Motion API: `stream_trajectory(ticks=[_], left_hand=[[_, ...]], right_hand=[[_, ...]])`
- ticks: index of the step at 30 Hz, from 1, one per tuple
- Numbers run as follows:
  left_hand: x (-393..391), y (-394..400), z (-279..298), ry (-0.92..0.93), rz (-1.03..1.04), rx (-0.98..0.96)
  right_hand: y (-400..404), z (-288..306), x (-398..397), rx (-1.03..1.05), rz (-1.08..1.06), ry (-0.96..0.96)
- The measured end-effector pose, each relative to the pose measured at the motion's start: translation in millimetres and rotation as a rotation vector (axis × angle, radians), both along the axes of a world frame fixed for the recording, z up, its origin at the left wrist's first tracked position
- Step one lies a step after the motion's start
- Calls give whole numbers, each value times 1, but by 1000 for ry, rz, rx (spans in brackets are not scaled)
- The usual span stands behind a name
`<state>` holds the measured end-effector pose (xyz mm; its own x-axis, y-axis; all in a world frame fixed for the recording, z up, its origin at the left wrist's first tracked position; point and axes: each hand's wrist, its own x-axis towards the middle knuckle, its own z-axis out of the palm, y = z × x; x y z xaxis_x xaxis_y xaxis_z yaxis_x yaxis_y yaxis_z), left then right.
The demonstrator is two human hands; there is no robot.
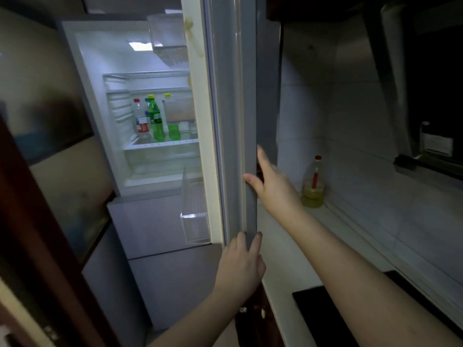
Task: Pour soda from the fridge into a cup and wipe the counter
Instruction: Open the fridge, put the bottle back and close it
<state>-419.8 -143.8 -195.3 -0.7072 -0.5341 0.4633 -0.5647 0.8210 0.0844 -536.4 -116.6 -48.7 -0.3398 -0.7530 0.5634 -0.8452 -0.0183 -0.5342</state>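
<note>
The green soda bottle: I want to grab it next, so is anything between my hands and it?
Yes. Both the left hand and the right hand rest on the edge of the open fridge door, which stands between them and the green soda bottle on the lit shelf; a clear bottle stands beside it.

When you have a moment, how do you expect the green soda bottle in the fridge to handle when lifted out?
The green soda bottle looks nearly full, so probably heavy for its size. It is tall and narrow, crowded by the red-capped bottle, so it may tip if nudged. Being chilled, its plastic might feel slippery.
</note>
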Motion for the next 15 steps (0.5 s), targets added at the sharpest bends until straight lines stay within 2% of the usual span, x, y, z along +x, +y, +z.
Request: stream_trajectory(ticks=[9, 15], left_hand=[[50, -15, -7, -53, 172, -34], [96, -34, -7, -58, 302, 48]], right_hand=[[-37, -11, 38, -128, 152, 18], [-72, -18, 77, -114, 267, 55]])
